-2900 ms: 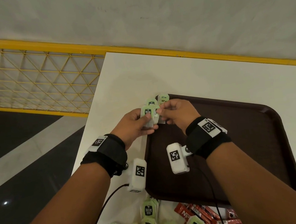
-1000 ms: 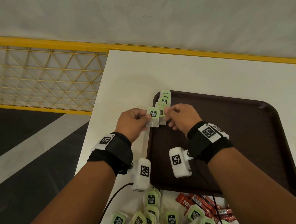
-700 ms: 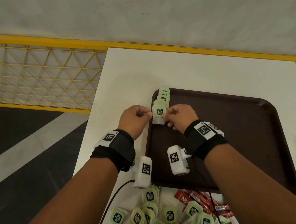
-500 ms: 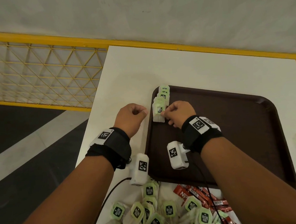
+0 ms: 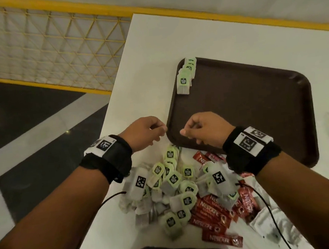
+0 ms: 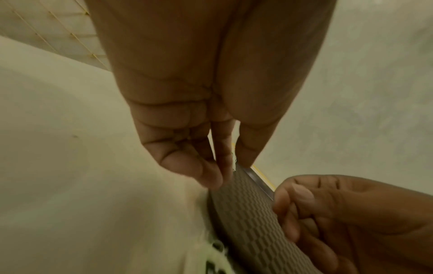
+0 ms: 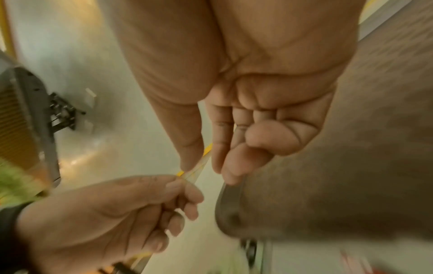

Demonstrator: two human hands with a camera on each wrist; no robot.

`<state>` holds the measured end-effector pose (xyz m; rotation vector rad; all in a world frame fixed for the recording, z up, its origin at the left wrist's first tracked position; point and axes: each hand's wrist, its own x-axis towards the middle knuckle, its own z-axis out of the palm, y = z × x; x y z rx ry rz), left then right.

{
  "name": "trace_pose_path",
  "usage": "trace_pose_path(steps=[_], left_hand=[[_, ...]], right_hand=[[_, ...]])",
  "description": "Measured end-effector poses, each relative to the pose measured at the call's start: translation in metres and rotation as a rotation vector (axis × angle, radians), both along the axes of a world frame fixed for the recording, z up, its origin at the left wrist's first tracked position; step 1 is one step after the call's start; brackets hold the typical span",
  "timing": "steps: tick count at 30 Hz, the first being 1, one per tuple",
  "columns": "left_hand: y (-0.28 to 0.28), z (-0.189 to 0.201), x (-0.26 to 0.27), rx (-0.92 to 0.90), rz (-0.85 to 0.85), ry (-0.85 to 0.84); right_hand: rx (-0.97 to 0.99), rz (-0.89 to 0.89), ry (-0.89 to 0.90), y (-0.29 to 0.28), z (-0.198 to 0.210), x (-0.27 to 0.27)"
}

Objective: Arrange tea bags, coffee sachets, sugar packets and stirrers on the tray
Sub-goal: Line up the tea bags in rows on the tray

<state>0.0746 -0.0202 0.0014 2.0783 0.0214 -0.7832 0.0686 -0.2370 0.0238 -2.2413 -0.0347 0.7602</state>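
A row of green-labelled tea bags (image 5: 184,80) stands along the far left edge of the dark brown tray (image 5: 248,106). My left hand (image 5: 163,130) hovers just off the tray's near left corner, fingers curled into the palm, holding nothing. Over that corner, my right hand (image 5: 186,134) is also empty, fingers loosely bent and thumb out. Below both wrists lies a loose pile of tea bags (image 5: 173,178) with red coffee sachets (image 5: 210,214) beside it. In the wrist views the left hand (image 6: 222,166) and the right hand (image 7: 206,170) hold nothing.
White paper packets (image 5: 269,220) lie at the near right of the white table (image 5: 152,45). The table's left edge drops off to a dark floor. A yellow mesh railing (image 5: 51,45) runs behind the table.
Both hands let go of the tea bag at the near end of the row and drew back to the tray's near left corner. That bag stays in the row.
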Motion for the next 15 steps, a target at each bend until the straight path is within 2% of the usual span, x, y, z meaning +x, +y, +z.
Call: trace_pose_path(steps=[3, 5, 8, 10, 15], left_hand=[[0.011, 0.003, -0.028, 0.065, -0.152, 0.038], [0.016, 0.006, -0.041, 0.159, -0.282, 0.038], [0.016, 0.009, -0.056, 0.257, -0.409, 0.038], [0.012, 0.008, -0.065, 0.288, -0.426, 0.03], [0.003, 0.0, -0.074, 0.321, -0.346, -0.03]], right_hand=[[-0.028, 0.184, 0.082, 0.015, 0.002, -0.036], [-0.113, 0.292, 0.105, 0.024, -0.001, -0.054], [-0.218, 0.319, 0.079, 0.032, -0.007, -0.074], [-0.237, 0.28, 0.044, 0.035, -0.009, -0.082], [-0.254, 0.225, 0.039, 0.036, -0.016, -0.086]])
